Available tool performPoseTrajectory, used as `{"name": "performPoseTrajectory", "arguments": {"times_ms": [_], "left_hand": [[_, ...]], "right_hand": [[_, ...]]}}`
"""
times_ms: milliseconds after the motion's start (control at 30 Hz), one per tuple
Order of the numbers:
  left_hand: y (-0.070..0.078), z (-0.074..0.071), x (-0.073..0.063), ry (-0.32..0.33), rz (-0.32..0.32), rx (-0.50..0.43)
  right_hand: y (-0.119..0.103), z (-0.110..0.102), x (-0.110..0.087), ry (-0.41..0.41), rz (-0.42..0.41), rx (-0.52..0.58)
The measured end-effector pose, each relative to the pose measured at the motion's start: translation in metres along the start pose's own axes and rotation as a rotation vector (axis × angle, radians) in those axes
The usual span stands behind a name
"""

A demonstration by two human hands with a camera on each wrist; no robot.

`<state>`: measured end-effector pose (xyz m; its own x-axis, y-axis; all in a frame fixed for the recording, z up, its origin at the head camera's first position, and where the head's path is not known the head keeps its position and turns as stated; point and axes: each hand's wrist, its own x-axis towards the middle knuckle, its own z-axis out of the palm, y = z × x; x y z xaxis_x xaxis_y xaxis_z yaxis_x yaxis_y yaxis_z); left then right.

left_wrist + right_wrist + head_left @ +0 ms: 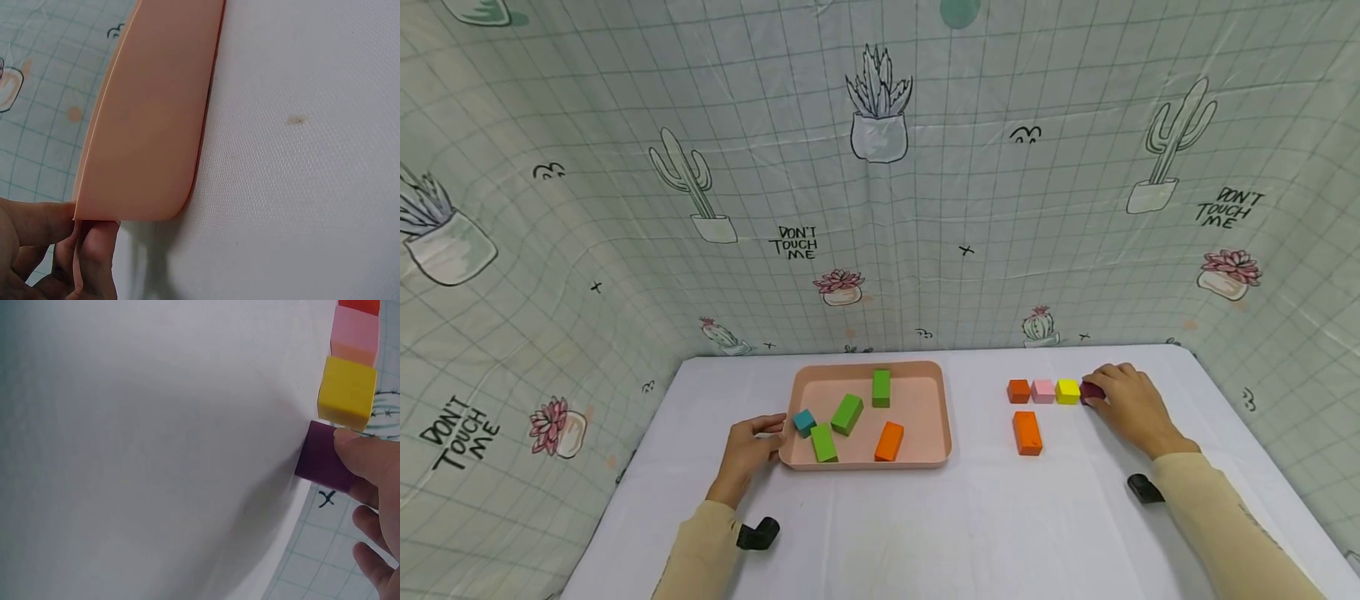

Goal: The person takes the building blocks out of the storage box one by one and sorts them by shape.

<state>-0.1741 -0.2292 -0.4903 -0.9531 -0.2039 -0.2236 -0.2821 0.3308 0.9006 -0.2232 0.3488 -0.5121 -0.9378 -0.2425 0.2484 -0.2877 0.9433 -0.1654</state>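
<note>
Gridded cloth point(962, 192) hangs behind a white worktop point(985, 533), where the right hand point(1127, 408) has its grip nearly closed, thumb and finger pinching a purple block point(320, 456) just beside a yellow cube point(1068, 392). That block looks light, stiff and hard to damage, though perhaps slightly slick, so two opposite side faces seem the best hold. With a similarly narrow grip, the left hand point(748, 450) pinches the left rim of a pink tray point(919, 404), probably light and rigid enough to steady from one end.
</note>
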Motion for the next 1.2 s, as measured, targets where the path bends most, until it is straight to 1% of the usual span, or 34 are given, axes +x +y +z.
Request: {"name": "performPoseTrajectory", "arguments": {"times_ms": [167,300,433,567,633,767,933,1033,1200], "left_hand": [[0.002,0.0,-0.001,0.0,0.004,-0.002],[0.001,0.0,0.0,-0.003,0.0,-0.008],[0.001,0.0,0.002,-0.002,-0.012,-0.007],[0.0,0.0,0.003,0.004,-0.019,0.002],[-0.001,0.0,0.003,0.005,-0.019,0.006],[-0.001,0.001,0.003,0.006,-0.015,0.004],[0.001,0.001,0.002,0.008,-0.013,0.0],[0.001,0.001,0.002,0.01,-0.013,0.001],[0.0,0.001,0.003,0.014,-0.01,0.0]], "right_hand": [[0.0,-0.001,0.0,0.0,-0.011,0.0],[-0.002,-0.009,0.003,0.047,-0.056,0.014],[-0.013,-0.022,0.009,0.106,-0.102,0.036],[-0.036,-0.033,0.018,0.146,-0.146,0.058],[-0.049,-0.037,0.022,0.142,-0.174,0.071],[-0.077,-0.042,0.031,0.143,-0.256,0.111],[-0.11,-0.043,0.043,0.143,-0.345,0.152],[-0.127,-0.042,0.05,0.146,-0.389,0.152],[-0.151,-0.04,0.063,0.144,-0.451,0.123]]}}
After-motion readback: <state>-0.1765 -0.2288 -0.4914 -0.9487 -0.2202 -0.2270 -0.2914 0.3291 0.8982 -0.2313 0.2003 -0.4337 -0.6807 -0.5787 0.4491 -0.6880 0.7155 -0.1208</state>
